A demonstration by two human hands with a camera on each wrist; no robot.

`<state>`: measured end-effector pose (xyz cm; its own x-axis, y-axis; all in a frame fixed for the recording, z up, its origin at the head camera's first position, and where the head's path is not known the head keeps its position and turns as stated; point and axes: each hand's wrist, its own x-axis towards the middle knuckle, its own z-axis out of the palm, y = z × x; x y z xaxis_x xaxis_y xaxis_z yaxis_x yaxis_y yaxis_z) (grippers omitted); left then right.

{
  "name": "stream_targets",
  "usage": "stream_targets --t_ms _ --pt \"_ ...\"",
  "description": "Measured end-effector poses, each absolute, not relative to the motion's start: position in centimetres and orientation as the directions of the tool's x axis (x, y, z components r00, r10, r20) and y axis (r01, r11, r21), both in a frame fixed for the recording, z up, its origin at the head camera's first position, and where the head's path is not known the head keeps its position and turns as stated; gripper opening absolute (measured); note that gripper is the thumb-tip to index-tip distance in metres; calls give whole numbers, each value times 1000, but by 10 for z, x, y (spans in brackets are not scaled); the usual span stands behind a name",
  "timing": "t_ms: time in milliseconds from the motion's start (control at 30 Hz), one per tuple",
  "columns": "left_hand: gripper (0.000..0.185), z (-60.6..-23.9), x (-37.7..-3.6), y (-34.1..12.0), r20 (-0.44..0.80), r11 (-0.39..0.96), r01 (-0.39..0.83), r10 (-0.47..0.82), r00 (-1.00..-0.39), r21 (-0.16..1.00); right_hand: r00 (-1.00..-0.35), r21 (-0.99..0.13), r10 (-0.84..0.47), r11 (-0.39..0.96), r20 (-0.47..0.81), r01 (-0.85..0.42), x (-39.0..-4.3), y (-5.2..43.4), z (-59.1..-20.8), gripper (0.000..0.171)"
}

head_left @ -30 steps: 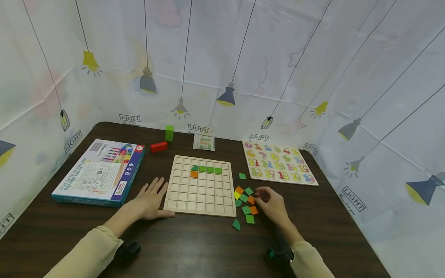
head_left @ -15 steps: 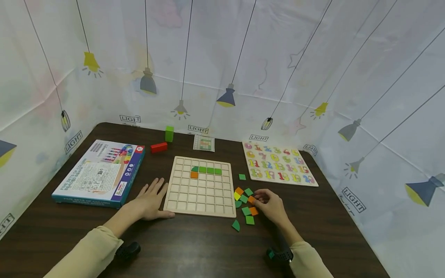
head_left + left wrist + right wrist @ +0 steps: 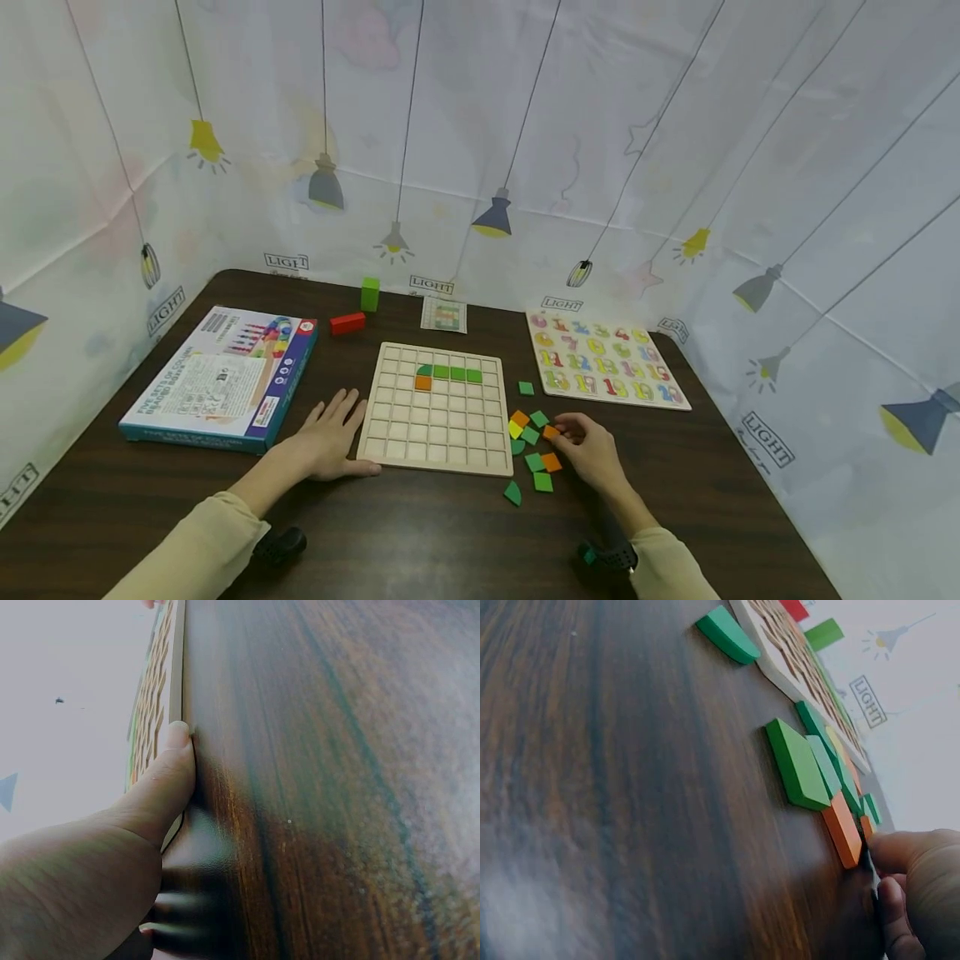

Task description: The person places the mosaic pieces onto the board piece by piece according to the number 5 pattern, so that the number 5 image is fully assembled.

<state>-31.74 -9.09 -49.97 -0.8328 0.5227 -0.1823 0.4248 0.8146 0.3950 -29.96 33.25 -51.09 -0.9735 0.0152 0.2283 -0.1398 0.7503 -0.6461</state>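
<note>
The wooden grid board (image 3: pixel 435 408) holds five tiles near its top, four green and one orange; by the look of it most cells remain bare, so the filling seems barely begun; beside its right edge lie about ten loose tiles (image 3: pixel 534 454); the right hand (image 3: pixel 588 450) pinches a small orange tile (image 3: pixel 551 432) with curled fingers; the left hand (image 3: pixel 326 433) lies flat with straight fingers, thumb against the board's near left corner.
</note>
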Motion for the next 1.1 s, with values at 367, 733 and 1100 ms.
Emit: stream_targets --t_ms 367,733,1100 --pt "114 -517 -322 -93 -122 815 446 518 -846 370 -936 -639 -39 721 349 -268 -307 315 -502 28" --pt "112 -509 -320 -91 -138 820 429 508 -850 378 -916 -634 -148 680 372 -368 -331 270 -503 28" --pt "111 -499 -316 -91 -155 808 432 525 -837 402 -920 -654 -206 652 334 -384 -343 237 -510 27"
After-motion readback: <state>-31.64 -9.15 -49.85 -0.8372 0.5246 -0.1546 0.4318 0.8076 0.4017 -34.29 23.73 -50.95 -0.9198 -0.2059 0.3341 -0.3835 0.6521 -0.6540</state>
